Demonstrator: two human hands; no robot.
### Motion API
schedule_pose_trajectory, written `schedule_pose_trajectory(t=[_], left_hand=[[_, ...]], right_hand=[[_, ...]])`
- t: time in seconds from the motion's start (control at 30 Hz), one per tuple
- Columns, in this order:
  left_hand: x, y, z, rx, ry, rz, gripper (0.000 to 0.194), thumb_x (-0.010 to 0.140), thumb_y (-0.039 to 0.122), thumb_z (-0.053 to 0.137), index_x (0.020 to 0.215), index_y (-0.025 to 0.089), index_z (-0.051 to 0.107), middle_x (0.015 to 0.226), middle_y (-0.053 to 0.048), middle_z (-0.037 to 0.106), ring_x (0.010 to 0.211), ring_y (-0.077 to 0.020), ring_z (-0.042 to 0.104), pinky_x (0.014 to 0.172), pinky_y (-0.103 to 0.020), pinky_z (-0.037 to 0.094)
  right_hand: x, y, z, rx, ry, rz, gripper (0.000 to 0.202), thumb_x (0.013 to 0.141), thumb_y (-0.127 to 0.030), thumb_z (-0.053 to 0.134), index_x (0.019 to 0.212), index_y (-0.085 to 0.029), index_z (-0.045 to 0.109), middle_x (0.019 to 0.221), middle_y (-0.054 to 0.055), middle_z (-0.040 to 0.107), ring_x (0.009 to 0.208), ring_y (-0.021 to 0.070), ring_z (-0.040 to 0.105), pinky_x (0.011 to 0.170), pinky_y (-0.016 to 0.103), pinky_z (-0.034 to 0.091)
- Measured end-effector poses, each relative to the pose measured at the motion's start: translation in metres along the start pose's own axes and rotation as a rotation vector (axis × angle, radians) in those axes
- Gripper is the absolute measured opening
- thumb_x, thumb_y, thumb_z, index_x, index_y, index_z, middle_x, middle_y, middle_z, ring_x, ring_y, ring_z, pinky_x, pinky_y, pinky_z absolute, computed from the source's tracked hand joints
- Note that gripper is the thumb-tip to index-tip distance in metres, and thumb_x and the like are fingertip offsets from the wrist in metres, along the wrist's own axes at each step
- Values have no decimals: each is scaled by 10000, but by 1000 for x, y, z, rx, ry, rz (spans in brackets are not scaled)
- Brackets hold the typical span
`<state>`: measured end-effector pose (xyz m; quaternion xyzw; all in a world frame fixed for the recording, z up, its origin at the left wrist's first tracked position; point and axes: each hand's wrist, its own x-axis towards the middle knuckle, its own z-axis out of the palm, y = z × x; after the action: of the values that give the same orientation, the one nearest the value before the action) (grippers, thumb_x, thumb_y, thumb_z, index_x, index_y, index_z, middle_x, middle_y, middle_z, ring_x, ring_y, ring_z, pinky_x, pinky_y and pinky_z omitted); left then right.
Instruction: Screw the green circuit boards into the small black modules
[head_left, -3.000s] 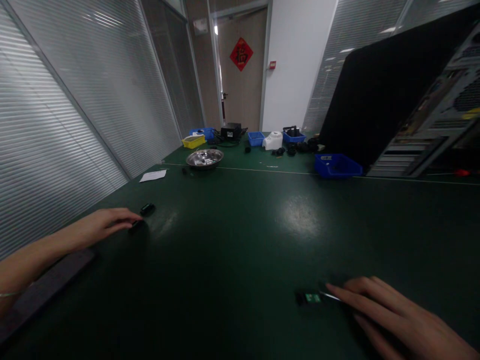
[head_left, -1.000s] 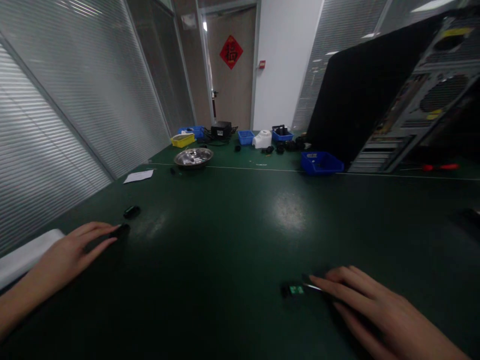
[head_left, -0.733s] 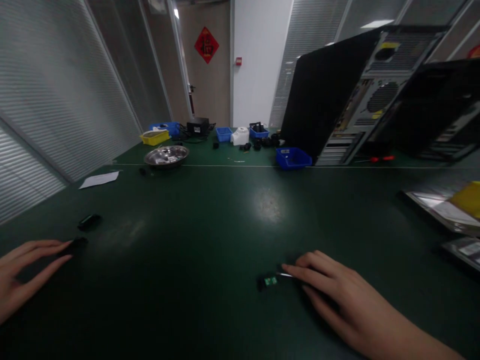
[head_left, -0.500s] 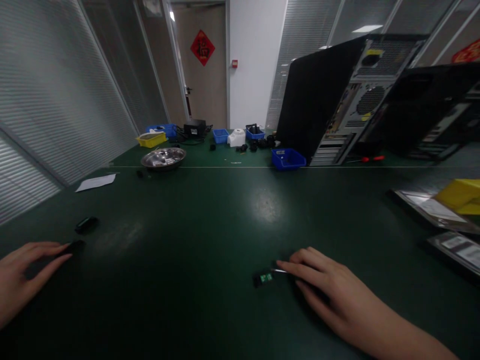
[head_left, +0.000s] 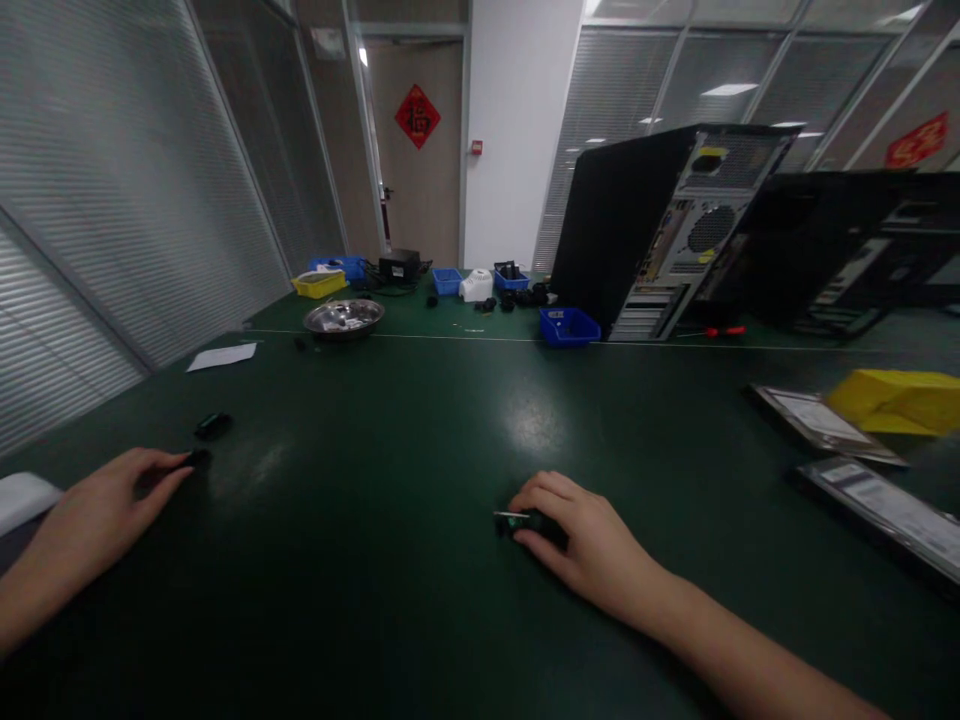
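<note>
At the left, my left hand [head_left: 112,502] pinches a small black part [head_left: 198,459] between thumb and fingers, close to the table. Just beyond it lies another small dark piece [head_left: 213,426]. My right hand [head_left: 574,530] is curled round a dark-handled tool whose thin metal shaft [head_left: 511,514] points left. Under that shaft, by the fingertips, a small black part with a green circuit board [head_left: 504,525] rests on the green table [head_left: 360,560]; my fingers partly cover it.
Two hard drives [head_left: 817,415] and a yellow bin [head_left: 896,400] are at the right. Farther back stand a metal bowl [head_left: 343,318], a blue bin [head_left: 569,327] and a black computer tower [head_left: 630,215]. White paper [head_left: 222,357] lies back left.
My right hand has moved left, over the small circuit-board part, with the tool's shaft now above it. The view has shifted, and my left hand still pinches its black part.
</note>
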<state>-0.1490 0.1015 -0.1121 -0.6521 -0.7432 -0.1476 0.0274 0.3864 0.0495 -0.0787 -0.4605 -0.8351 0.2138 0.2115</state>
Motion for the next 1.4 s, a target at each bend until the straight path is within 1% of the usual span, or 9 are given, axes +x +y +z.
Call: schedule_pose_trajectory(t=[0.13,0.3,0.33,0.4,0.57,0.7,0.9,1.2,1.4], left_hand=[[-1,10,-1,65,37,-98,401,908,474,326,1008,183,583,998,-22,645,915,-244,628,794,-318,482],[-5,36,-26,245,87,115,471,923,497,362,1165,120,507,1155,-128,580,1163,-346,501,980,-470,422],[-7,50,-30,243,136,145,443,933,478,359,1182,137,490,1182,-128,570,1189,-354,476,999,-500,402],[-12,90,-34,86,66,277,365,927,428,424,1148,155,522,1185,-129,575,1162,-333,500,1013,-496,394],[-31,217,-21,-429,-444,624,358,921,404,562,1244,249,572,1221,-74,615,1098,-250,580,952,-398,463],[-36,282,-4,-581,-546,733,542,761,448,770,1212,201,599,1156,-90,632,1055,-271,580,898,-401,474],[-25,285,23,-697,-545,736,125,873,216,667,995,211,690,979,-49,668,929,-212,603,808,-339,463],[-18,280,30,-863,-541,593,123,807,170,705,922,210,718,878,-39,698,817,-193,642,712,-306,491],[-20,278,34,-987,-487,639,196,815,189,731,1007,220,749,888,-46,733,811,-183,673,715,-285,506]], right_hand=[[4,0,-1,29,9,-2,148,887,-162,632,1012,-235,664,1010,31,649,938,207,626,807,332,521],[22,-5,3,93,3,-14,171,890,-184,657,1054,-233,663,1044,26,642,923,191,637,816,324,528],[26,-6,5,109,4,-19,201,888,-199,666,1085,-240,658,1063,25,638,940,193,636,829,326,527],[30,-9,7,140,19,-26,289,884,-223,677,1168,-254,631,1116,31,621,990,203,628,868,338,519],[23,-8,5,194,101,-22,411,898,-118,561,1287,-240,507,1222,76,551,1073,229,586,933,384,492],[14,1,2,207,134,-25,375,882,-65,504,1223,-221,490,1150,75,559,1053,229,574,938,385,486],[19,17,2,270,65,-58,359,968,-126,497,1286,-291,523,1180,53,600,1087,205,586,960,364,484],[22,24,5,279,1,-72,362,944,-134,556,1249,-313,632,1032,60,627,907,203,645,751,312,553],[22,25,5,269,-11,-78,370,943,-121,551,1252,-308,631,1037,65,606,914,202,635,757,320,552]])
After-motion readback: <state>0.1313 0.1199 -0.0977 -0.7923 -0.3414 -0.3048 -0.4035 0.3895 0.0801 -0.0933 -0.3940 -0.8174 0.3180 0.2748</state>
